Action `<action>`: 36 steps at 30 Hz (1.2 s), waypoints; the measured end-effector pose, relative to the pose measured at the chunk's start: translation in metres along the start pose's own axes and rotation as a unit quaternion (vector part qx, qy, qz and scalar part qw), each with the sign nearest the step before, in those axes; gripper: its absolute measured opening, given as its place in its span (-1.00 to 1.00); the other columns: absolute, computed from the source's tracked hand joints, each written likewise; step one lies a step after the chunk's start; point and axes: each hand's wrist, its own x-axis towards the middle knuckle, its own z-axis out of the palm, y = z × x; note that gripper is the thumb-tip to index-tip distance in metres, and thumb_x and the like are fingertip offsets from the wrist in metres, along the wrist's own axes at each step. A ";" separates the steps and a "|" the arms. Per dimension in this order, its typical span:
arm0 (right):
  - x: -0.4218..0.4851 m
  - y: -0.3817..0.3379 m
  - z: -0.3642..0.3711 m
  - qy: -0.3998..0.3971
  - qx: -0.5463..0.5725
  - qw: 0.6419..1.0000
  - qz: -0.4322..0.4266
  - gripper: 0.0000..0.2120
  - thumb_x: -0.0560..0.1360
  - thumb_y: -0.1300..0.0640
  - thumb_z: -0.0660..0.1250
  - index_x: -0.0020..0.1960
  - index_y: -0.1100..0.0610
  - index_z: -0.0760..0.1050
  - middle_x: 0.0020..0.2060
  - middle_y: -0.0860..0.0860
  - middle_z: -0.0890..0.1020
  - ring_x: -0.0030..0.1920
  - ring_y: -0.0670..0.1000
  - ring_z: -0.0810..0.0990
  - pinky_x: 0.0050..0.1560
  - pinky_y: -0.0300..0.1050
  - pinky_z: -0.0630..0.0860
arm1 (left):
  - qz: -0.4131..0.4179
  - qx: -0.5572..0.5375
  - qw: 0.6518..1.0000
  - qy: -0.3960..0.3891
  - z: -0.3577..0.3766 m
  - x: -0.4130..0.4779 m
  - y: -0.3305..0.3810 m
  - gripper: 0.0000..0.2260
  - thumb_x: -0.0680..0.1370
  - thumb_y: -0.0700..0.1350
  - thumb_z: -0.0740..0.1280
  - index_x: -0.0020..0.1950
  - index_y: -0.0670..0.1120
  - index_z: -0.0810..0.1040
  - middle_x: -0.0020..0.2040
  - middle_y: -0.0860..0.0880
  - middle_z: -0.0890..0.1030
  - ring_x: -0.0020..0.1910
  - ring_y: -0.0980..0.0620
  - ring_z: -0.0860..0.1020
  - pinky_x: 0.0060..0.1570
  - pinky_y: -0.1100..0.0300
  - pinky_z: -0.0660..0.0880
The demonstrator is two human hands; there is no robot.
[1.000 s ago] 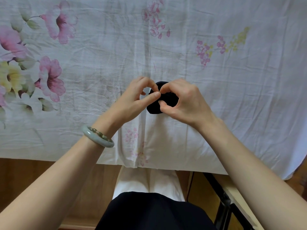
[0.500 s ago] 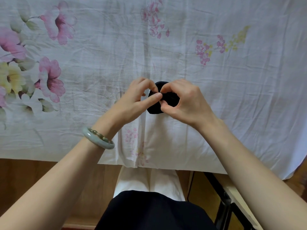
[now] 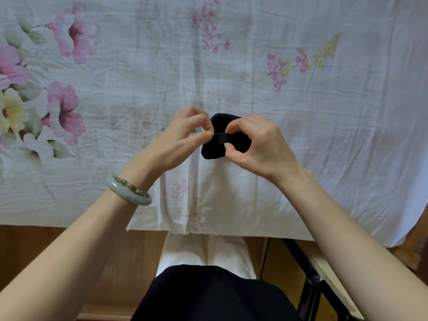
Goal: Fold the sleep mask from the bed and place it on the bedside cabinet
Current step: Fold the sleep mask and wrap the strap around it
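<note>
Over on the left, big pink and yellow flowers are printed on the sheet (image 3: 139,72) that covers the bed, and a pale green bangle (image 3: 128,191) sits on the person's left wrist. The left hand (image 3: 183,140) has thumb and forefinger pinched together at the left edge of the mask (image 3: 213,149), apparently on the end of its strap (image 3: 220,138), though the fingertips hide the exact contact. The mask itself is a small black bundle resting on the sheet, right between the two hands and a little beyond them, near the bed's front edge. The strap runs crosswise over it, left to right, from one pinch to the other. The right hand (image 3: 257,144) curls over the mask's right half, thumb and forefinger closed on the strap's other end and the cloth under it. Both hands are equally near, so either could carry it. I'd say the fold is nearly finished. The cabinet is not in sight; a dark frame (image 3: 310,274) shows low on the right, but what it belongs to I cannot tell.
</note>
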 end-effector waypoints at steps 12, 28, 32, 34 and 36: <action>-0.007 0.013 -0.009 0.017 0.001 1.000 0.014 -0.83 0.30 0.28 0.43 -0.12 0.28 0.56 -0.25 0.09 0.64 -0.22 0.10 0.54 -0.15 -0.21 0.39 | 0.038 0.057 0.997 0.043 0.001 0.004 0.004 -0.93 0.49 -0.08 0.30 -0.14 -0.06 0.47 0.02 -0.02 0.43 0.09 -0.01 0.42 0.10 0.20 0.39; -0.012 0.022 -0.007 0.036 -0.010 0.999 0.003 -0.82 0.30 0.26 0.41 -0.12 0.29 0.55 -0.27 0.12 0.62 -0.22 0.12 0.52 -0.18 -0.11 0.43 | 0.048 0.089 0.994 0.031 0.019 0.018 0.018 -0.91 0.47 -0.05 0.32 -0.17 -0.04 0.48 0.01 -0.02 0.44 0.08 -0.01 0.40 0.11 0.24 0.30; -0.018 0.035 -0.013 0.047 -0.004 0.998 0.043 -0.84 0.30 0.27 0.41 -0.14 0.27 0.55 -0.27 0.10 0.62 -0.19 0.12 0.53 -0.19 -0.09 0.46 | 0.016 0.084 0.995 0.050 0.000 0.013 0.010 -0.91 0.47 -0.04 0.30 -0.15 -0.05 0.50 0.04 -0.01 0.41 0.12 0.03 0.38 0.12 0.34 0.29; -0.023 0.040 -0.016 0.049 -0.004 0.997 0.055 -0.85 0.30 0.27 0.42 -0.14 0.27 0.54 -0.27 0.09 0.62 -0.20 0.11 0.54 -0.18 -0.17 0.43 | 0.001 0.087 0.995 0.049 -0.007 0.011 0.007 -0.92 0.48 -0.04 0.31 -0.14 -0.04 0.50 0.06 -0.02 0.40 0.14 0.03 0.38 0.13 0.33 0.29; -0.025 0.038 -0.017 0.045 -0.003 0.998 0.051 -0.84 0.30 0.28 0.42 -0.14 0.27 0.54 -0.27 0.09 0.62 -0.20 0.08 0.53 -0.18 -0.22 0.39 | -0.008 0.099 0.995 0.028 -0.006 0.010 0.007 -0.94 0.52 -0.07 0.33 -0.13 -0.02 0.51 0.07 -0.01 0.40 0.16 0.01 0.37 0.16 0.26 0.29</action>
